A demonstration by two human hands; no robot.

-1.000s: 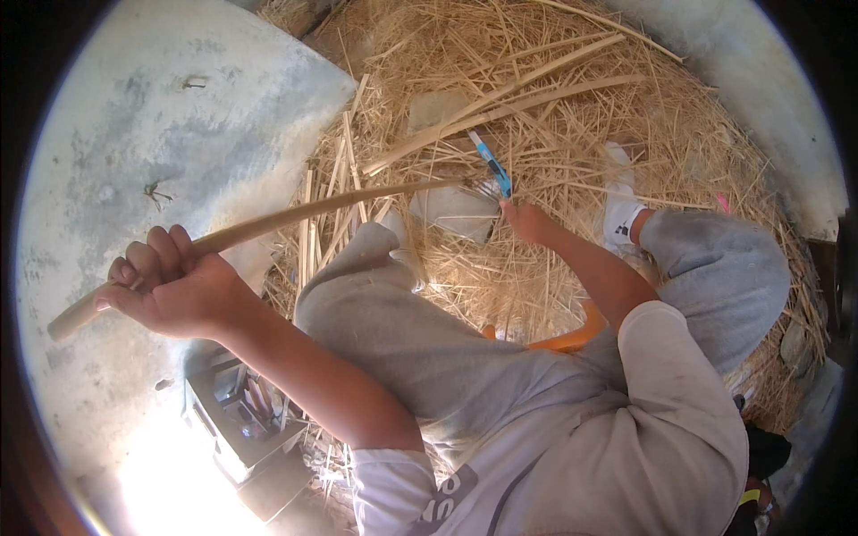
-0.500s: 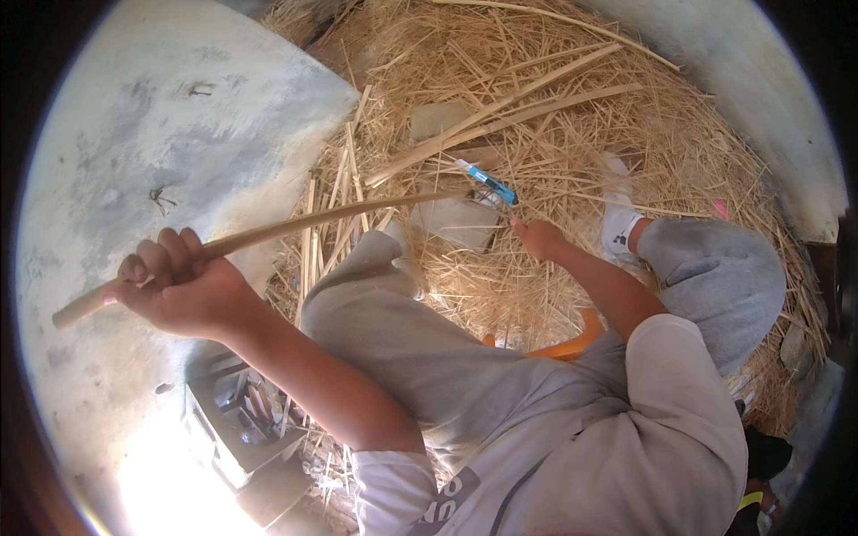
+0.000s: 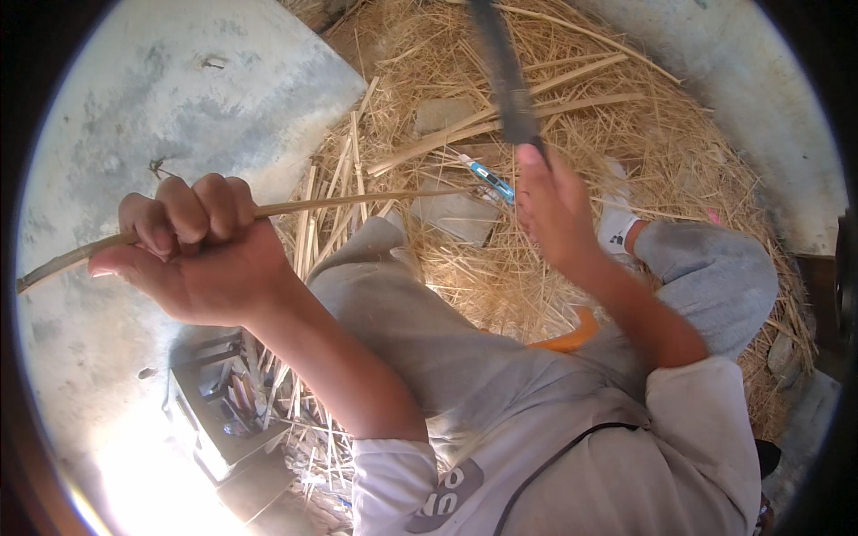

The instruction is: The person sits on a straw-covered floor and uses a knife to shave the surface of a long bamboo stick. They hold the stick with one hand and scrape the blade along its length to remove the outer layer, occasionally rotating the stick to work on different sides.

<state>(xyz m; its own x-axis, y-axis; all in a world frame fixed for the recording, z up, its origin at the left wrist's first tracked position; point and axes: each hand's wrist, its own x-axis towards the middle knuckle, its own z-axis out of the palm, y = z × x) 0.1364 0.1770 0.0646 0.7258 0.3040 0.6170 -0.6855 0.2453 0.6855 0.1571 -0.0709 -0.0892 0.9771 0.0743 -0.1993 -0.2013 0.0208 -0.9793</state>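
Observation:
My left hand [image 3: 192, 246] is closed around a long strip of split bamboo [image 3: 349, 201]. The strip's near end sticks out past my thumb on the left, and its thin far end reaches over a flat stone block [image 3: 451, 217]. In my right hand [image 3: 556, 205] is the handle of a long dark blade, a machete [image 3: 500, 67], raised and pointing away from me, slightly smeared by motion. The blade is apart from the strip. On the litter just left of my right hand lies a blue utility knife [image 3: 490, 179], partly beside the stone.
Thin shavings [image 3: 429, 71] cover the floor, with longer bamboo strips [image 3: 572, 76] across them. A pale wall [image 3: 161, 98] stands at the left, another [image 3: 760, 98] at the far right. Lower left is a grey box-like holder [image 3: 214, 420] with scraps. An orange object [image 3: 567, 332] lies between my legs.
My right hand has risen away from the stone, bringing the machete up into plain view. My left hand is higher and a little further right, still gripping the bamboo strip.

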